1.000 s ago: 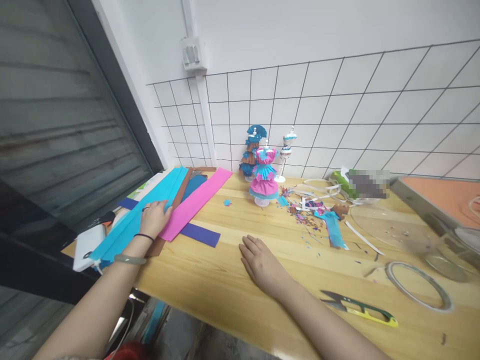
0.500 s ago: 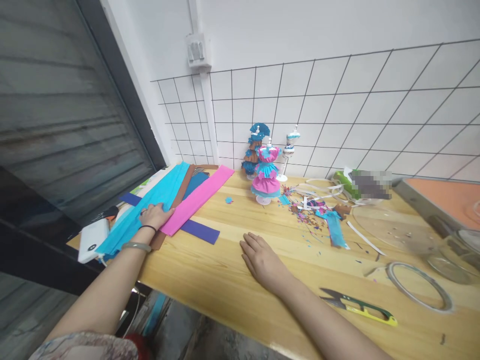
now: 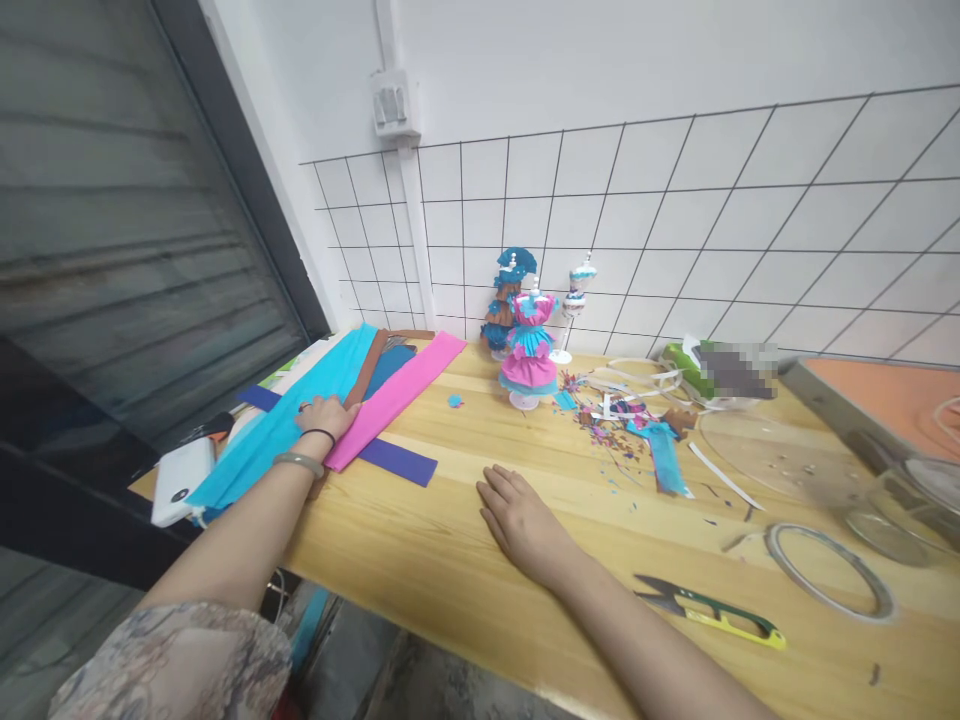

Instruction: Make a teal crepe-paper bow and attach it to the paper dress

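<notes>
My left hand (image 3: 328,418) rests on the stacked crepe paper strips at the left, fingers apart. It lies over the right side of a light blue strip (image 3: 270,430) and a brown strip (image 3: 367,372). Right beside it is a pink strip (image 3: 409,392). Beneath these, a dark purple strip (image 3: 401,463) crosses, and a teal piece (image 3: 390,368) shows further back. My right hand (image 3: 521,515) lies palm down on the bare wooden table (image 3: 420,560), holding nothing. Yellow and green thread snips (image 3: 712,610) lie to the right of that forearm.
Small dress forms stand at the back, one in a pink and blue paper dress (image 3: 529,345). Paper scraps (image 3: 611,420), a blue piece (image 3: 667,460), a tape roll (image 3: 829,570) and a glass jar (image 3: 911,505) are at right. A white power bank (image 3: 182,482) sits at left.
My left hand has slid a little to the right across the paper strips, toward the pink one. My right hand stays in place on the table.
</notes>
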`<state>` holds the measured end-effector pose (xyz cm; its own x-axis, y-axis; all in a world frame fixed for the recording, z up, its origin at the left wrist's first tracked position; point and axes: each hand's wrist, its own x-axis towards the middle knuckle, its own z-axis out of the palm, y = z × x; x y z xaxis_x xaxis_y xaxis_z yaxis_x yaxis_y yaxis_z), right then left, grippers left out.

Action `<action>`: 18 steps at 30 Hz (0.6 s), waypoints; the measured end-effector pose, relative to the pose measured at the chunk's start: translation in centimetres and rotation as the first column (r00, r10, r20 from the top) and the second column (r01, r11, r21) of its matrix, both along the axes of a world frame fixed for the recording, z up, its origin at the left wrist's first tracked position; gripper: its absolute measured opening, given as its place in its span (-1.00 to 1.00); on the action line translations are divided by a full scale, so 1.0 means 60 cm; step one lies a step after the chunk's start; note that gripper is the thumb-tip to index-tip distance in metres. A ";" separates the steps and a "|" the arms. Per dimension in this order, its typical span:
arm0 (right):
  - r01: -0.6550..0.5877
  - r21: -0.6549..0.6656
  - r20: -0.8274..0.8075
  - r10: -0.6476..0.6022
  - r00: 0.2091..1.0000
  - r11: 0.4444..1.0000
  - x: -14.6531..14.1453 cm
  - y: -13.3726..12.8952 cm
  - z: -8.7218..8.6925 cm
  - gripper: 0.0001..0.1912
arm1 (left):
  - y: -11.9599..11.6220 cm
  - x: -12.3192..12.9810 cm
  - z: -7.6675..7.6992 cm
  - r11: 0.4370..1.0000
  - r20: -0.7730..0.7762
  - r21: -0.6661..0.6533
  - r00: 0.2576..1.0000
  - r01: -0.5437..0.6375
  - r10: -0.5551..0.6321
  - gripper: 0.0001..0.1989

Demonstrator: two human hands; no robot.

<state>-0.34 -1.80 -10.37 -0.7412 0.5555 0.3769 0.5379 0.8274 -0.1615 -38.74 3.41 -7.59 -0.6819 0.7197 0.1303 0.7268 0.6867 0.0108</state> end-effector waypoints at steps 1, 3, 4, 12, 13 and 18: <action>-0.001 -0.001 0.000 0.001 1.000 1.000 0.000 0.000 0.000 -0.66 | 0.003 -0.003 0.000 1.000 -0.002 -0.004 1.000 -0.004 0.004 -0.36; 0.000 -0.001 -0.003 0.000 1.000 1.000 0.001 0.000 0.000 -0.66 | 0.008 -0.010 0.002 1.000 -0.006 -0.016 1.000 -0.005 0.005 -0.40; 0.000 0.000 -0.007 0.000 1.000 1.000 0.001 0.000 0.000 -0.66 | 0.010 -0.013 0.003 1.000 -0.007 -0.027 1.000 -0.001 0.000 -0.43; 0.003 0.008 -0.025 -0.003 1.000 1.000 0.000 0.000 0.001 -0.68 | 0.010 -0.037 0.016 0.990 0.004 -0.109 0.996 0.085 -0.085 -0.68; 0.002 0.010 -0.028 -0.002 1.000 1.000 0.000 0.000 0.000 -0.68 | 0.006 -0.040 0.018 0.989 0.011 -0.108 0.995 0.098 -0.097 -0.67; -0.006 0.012 -0.043 0.006 0.999 1.000 0.001 0.001 -0.002 -0.69 | -0.016 -0.054 0.028 0.985 0.035 -0.068 0.987 0.158 -0.156 -0.63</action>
<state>-0.30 -1.76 -10.50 -0.7273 0.5464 0.4153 0.5256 0.8325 -0.1750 -41.99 2.45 -5.93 -0.5623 0.8250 0.0567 0.8259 0.5637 -0.0105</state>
